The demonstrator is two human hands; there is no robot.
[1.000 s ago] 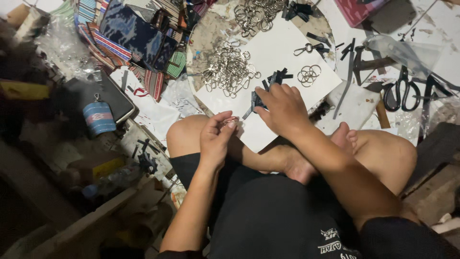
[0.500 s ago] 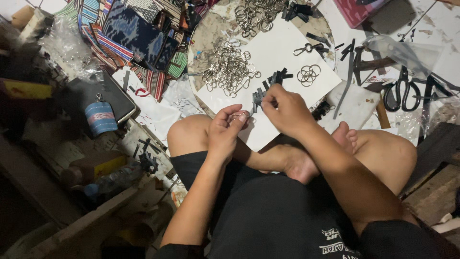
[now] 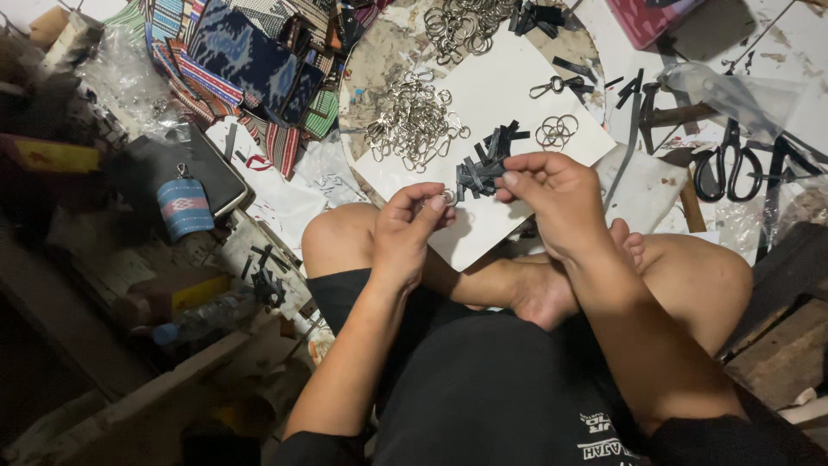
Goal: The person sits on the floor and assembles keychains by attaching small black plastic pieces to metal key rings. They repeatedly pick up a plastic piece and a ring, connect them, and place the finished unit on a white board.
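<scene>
Pinching a ring (image 3: 448,197) between both hands (image 3: 483,207).

clasps (image 3: 412,121) on sheet (image 3: 509,86) | strips (image 3: 487,164) right of clasps | scissors (image 3: 723,168) far right | pouch (image 3: 185,207) left

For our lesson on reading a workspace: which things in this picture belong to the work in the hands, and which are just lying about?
In use:
left hand pinching a small metal ring
right hand at the black strips
white sheet
pile of metal clasps
loose rings

Lying about:
scissors
woven cloth
small blue pouch
plastic bottle
</scene>
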